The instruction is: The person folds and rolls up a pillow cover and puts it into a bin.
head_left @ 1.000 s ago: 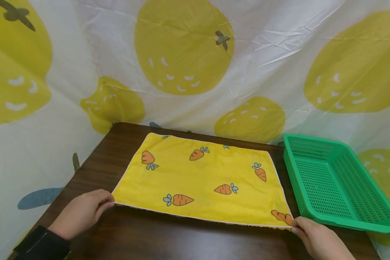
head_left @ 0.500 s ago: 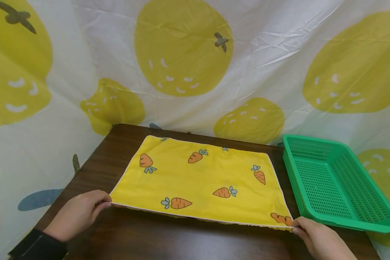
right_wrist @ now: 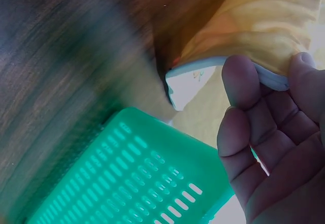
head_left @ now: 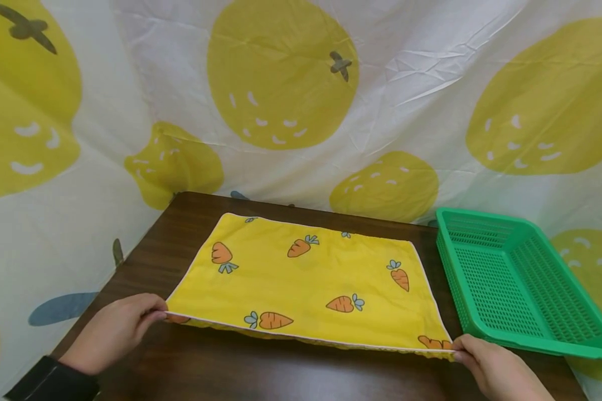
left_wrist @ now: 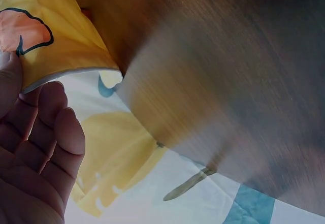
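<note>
Well, from my end I see the yellow cloth (head_left: 301, 273) spread over the table (head_left: 281, 370); the left hand (head_left: 115, 328) pinches one near corner, the right hand (head_left: 499, 365) the other. A green basket (head_left: 506, 292) sits just right of it, before a fruit-print curtain (head_left: 281, 172).

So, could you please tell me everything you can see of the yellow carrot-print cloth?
The yellow rectangular fabric cloth, printed with orange carrots with blue-grey leaves, has thin white trim along much of its edge. It lies spread over the dark brown, wood-look table, left of and apart from the green perforated plastic basket. The person's left grip pinches its near-left corner, the right grip its near-right one; its near edge looks raised, with a rumpled yellow layer beneath.
</note>
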`<state>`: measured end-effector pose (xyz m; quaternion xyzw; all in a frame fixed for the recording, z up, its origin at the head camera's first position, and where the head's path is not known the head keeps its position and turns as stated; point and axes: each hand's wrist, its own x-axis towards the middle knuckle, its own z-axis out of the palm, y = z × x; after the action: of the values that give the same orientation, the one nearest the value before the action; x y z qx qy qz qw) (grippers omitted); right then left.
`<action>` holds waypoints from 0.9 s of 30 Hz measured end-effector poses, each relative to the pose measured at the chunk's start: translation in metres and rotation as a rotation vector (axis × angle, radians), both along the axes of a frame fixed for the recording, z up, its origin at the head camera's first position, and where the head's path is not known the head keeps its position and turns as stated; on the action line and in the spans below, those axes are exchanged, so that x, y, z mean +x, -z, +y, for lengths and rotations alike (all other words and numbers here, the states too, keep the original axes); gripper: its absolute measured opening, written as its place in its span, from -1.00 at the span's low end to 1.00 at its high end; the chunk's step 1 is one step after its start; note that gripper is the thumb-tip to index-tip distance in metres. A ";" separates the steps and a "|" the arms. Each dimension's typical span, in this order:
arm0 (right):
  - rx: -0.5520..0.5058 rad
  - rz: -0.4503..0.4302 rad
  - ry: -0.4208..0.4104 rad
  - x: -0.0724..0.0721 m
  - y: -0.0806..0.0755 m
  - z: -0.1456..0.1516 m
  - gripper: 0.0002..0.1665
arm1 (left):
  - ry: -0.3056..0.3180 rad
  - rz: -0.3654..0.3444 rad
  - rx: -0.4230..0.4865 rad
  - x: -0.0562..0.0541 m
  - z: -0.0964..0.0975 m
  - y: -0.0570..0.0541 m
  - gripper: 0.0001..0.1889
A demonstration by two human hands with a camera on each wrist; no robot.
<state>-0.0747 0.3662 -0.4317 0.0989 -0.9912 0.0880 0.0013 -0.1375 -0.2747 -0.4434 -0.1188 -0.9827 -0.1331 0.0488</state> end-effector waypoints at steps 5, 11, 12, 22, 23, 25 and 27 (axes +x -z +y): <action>-0.001 -0.041 0.004 0.000 -0.002 0.001 -0.93 | -0.003 0.009 0.005 0.003 -0.002 -0.002 -0.88; -0.020 -0.039 -0.064 0.003 -0.004 0.002 -0.90 | -0.023 -0.019 0.014 0.005 -0.005 -0.004 -0.89; -0.023 -0.043 -0.077 0.003 -0.005 0.003 -0.88 | -0.022 -0.021 0.015 0.005 -0.006 -0.004 -0.90; -0.180 -0.237 -0.173 0.004 -0.032 0.009 -0.87 | 0.001 -0.086 0.038 0.009 -0.019 -0.017 -0.95; -0.200 -0.235 -0.197 0.004 -0.035 0.010 -0.86 | 0.003 -0.087 0.041 0.010 -0.020 -0.019 -0.95; -0.225 -0.204 -0.255 0.005 -0.041 0.012 -0.83 | 0.013 -0.081 0.047 0.010 -0.023 -0.023 -0.96; -0.235 -0.150 -0.316 0.004 -0.046 0.013 -0.77 | 0.025 -0.064 0.049 0.009 -0.026 -0.028 -0.95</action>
<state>-0.0702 0.3795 -0.3854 0.2456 -0.9436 0.2091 -0.0748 -0.1284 -0.3003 -0.4157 -0.1253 -0.9787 -0.1613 0.0187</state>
